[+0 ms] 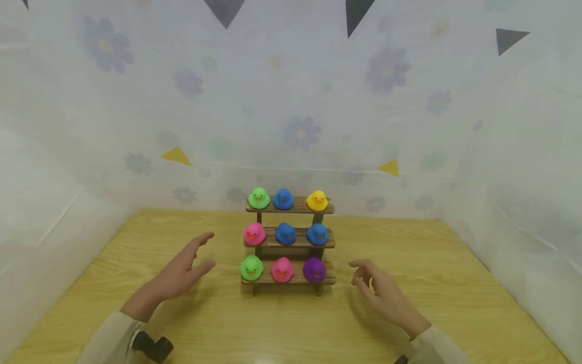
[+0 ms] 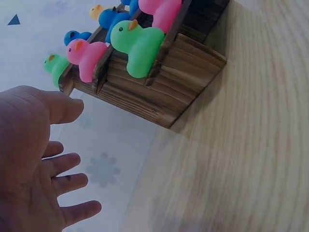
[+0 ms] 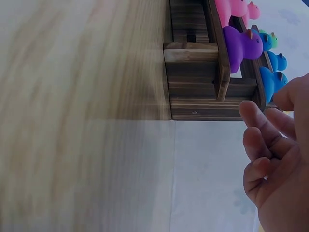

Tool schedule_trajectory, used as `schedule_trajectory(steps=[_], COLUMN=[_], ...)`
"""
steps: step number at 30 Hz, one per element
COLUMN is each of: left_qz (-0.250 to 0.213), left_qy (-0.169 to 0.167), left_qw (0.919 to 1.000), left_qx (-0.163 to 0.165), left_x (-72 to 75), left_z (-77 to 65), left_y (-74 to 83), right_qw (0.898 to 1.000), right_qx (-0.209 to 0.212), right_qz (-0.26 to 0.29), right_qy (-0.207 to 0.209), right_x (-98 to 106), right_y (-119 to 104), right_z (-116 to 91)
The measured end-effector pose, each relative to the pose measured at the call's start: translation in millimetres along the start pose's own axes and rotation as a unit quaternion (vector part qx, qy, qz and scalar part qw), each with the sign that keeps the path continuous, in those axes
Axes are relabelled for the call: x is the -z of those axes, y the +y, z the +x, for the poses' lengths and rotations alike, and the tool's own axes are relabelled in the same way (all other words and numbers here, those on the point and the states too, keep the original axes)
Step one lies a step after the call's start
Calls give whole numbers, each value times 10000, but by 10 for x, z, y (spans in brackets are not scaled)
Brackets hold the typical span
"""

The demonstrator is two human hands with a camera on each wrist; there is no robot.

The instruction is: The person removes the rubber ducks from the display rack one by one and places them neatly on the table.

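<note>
A dark wooden three-step stand (image 1: 291,279) holds rubber ducks in rows. Its top step carries a green duck (image 1: 258,198), a blue duck (image 1: 283,199) and a yellow duck (image 1: 317,201). On the middle one sit a pink duck (image 1: 254,234) and two blue ducks. Along the bottom are a green duck (image 1: 251,268), a pink duck (image 1: 282,270) and a purple duck (image 1: 314,270). My left hand (image 1: 175,277) hovers left of the stand, fingers extended and holding nothing. To the right, my right hand (image 1: 384,297) has loosely bent fingers, apart from the ducks.
The stand rests on a light wood-grain table (image 1: 291,328). Behind it hangs a pale flower-patterned sheet (image 1: 263,101), with similar sheeting at both sides. Yellow triangles (image 1: 388,167) and dark triangles (image 1: 226,12) show on the back sheet. A black device (image 1: 152,347) sits on my left wrist.
</note>
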State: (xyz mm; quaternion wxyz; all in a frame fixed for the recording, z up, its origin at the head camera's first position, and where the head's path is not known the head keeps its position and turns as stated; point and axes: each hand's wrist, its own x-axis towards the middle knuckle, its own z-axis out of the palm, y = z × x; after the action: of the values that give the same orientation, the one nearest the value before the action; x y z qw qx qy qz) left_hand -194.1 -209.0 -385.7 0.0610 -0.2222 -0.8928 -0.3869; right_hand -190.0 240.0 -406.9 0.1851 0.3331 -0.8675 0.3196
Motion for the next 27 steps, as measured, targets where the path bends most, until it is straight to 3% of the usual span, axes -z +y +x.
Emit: schedule_trajectory(steps=[12, 19, 27], left_qz=[-975, -1219, -1406], left_qy=[-169, -105, -65], left_qw=[9951, 9924, 9898], left_qx=[-82, -161, -212], left_x=[19, 15, 12], left_z=[158, 287, 458], left_y=[83, 97, 119], right_qw=[9995, 9987, 9978], right_qx=[117, -3, 264], right_qz=[283, 511, 565], right_qy=[53, 44, 206], right_x=[-126, -143, -184], right_y=[9, -21, -32], right_z=[39, 53, 109])
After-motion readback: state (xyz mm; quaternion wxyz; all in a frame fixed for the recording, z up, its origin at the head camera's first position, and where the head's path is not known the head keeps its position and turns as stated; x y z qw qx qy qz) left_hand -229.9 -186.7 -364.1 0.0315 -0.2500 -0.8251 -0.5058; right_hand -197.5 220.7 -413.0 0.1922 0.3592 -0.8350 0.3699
